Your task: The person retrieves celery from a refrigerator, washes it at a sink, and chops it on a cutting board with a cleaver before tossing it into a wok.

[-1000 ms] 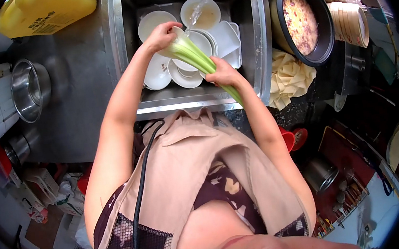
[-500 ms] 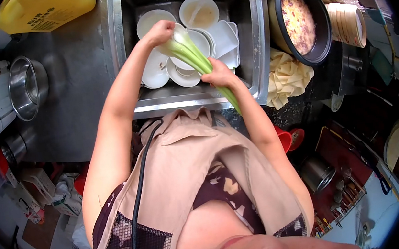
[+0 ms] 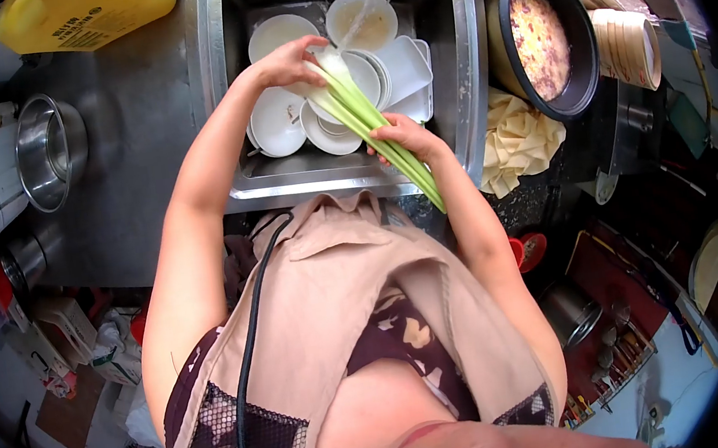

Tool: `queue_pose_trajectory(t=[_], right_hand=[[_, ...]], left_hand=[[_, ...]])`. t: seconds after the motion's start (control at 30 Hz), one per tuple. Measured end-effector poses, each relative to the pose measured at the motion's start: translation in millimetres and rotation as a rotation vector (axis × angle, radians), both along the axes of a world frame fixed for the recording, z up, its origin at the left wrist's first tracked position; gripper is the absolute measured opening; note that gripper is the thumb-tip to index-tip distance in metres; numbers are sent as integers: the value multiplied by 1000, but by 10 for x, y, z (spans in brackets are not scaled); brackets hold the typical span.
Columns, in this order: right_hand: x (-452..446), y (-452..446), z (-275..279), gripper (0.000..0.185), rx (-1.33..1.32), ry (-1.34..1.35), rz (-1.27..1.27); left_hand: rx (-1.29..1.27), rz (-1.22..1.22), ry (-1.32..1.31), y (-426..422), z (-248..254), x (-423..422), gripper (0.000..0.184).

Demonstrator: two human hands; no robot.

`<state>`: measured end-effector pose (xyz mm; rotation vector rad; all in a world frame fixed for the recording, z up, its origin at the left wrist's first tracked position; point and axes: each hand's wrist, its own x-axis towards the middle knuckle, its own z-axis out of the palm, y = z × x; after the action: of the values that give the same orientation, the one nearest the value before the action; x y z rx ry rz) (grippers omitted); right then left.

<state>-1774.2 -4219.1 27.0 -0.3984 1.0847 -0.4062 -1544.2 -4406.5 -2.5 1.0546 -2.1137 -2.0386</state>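
Observation:
A bunch of celery (image 3: 354, 101) slants across the sink (image 3: 354, 177), its pale base at the upper left and its green stalks toward my body. At the base, my left hand (image 3: 292, 62) has its fingers curled on the celery's edge. Lower down, my right hand (image 3: 402, 138) wraps round the stalks. Beneath the celery lie several white plates (image 3: 277, 125). Near its base, a bowl (image 3: 361, 22) with cloudy liquid stands under a stream of running water (image 3: 369, 16).
Right of the sink are a dark pot (image 3: 582, 48) holding a reddish-yellow mixture, a crumpled yellow cloth (image 3: 520, 142) and stacked containers (image 3: 622, 48). A steel bowl (image 3: 50, 153) stands on the left counter, with a yellow jug (image 3: 87, 16) behind it.
My left hand has opened somewhat and shifted along the celery's base. The stalks have spread apart a little, and my right hand has moved slightly right.

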Motion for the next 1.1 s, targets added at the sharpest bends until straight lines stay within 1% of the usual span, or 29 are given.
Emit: queue_pose_trajectory(t=[0.03, 0.1, 0.13, 0.23, 0.27, 0.3, 0.37, 0.4, 0.5, 0.53, 0.6, 0.63, 0.7, 0.73, 0.77, 0.83, 0.87, 0.9, 0.97, 1.0, 1.03, 1.1], right_hand=[[1, -12, 6, 39, 0, 0, 0], [2, -47, 33, 42, -73, 24, 34], [0, -54, 34, 42, -75, 25, 33], [-10, -83, 36, 45, -93, 47, 29], [-14, -86, 36, 46, -110, 57, 19], [-22, -95, 35, 47, -128, 68, 8], [-43, -77, 83, 48, -139, 44, -9], [-57, -66, 100, 49, -147, 21, -22], [-99, -19, 19, 52, -102, -49, -28], [-98, -20, 28, 52, -101, -49, -29], [-80, -19, 54, 51, -93, -96, 9], [-77, -11, 8, 51, -90, -96, 9], [-79, 12, -117, 49, -125, -77, 78], [-75, 6, -113, 49, -125, -76, 77], [-68, -5, -106, 48, -88, -111, 53], [-50, -41, -84, 46, -52, -147, 31], [-42, -82, -71, 46, -26, -220, -4], [-31, -129, -51, 45, 0, -292, -38], [15, -238, 77, 44, -18, -315, -43], [24, -285, 93, 45, -19, -388, -71], [37, -335, 106, 45, -20, -461, -98], [85, -373, 153, 46, -35, -479, -88]], left_hand=[[0, 0, 0, -2, 15, -16, 84], [-31, 109, -99, -15, 46, -86, 70], [-33, 108, -98, -3, 14, -113, 70], [-243, 248, -190, 59, -49, -195, 62], [-209, 298, -189, 66, -43, -204, 51], [-210, 297, -189, 47, -31, -188, 51], [224, 444, 132, 5, -41, -138, 48], [225, 441, 132, 0, -53, -138, 48], [73, 343, 53, 17, -132, -143, 48], [74, 343, 54, 30, -45, -175, 48], [-291, 118, -232, 72, 232, -261, 45], [-288, 118, -233, 64, 237, -267, 45], [-411, 82, -230, 33, 235, -289, 35], [-373, 103, -156, -2, 225, -268, 31], [-330, 108, -123, -37, 261, -248, 23], [-188, 164, -11, -150, 235, -230, 19], [-113, 221, 51, -200, 267, -224, 27], [93, 300, 94, -246, 304, -217, 30], [342, 539, 429, -331, 442, -207, 35], [328, 556, 447, -422, 535, -116, 37], [194, 604, 441, -450, 615, -97, 34], [-115, 717, 510, -505, 534, -94, 34]])
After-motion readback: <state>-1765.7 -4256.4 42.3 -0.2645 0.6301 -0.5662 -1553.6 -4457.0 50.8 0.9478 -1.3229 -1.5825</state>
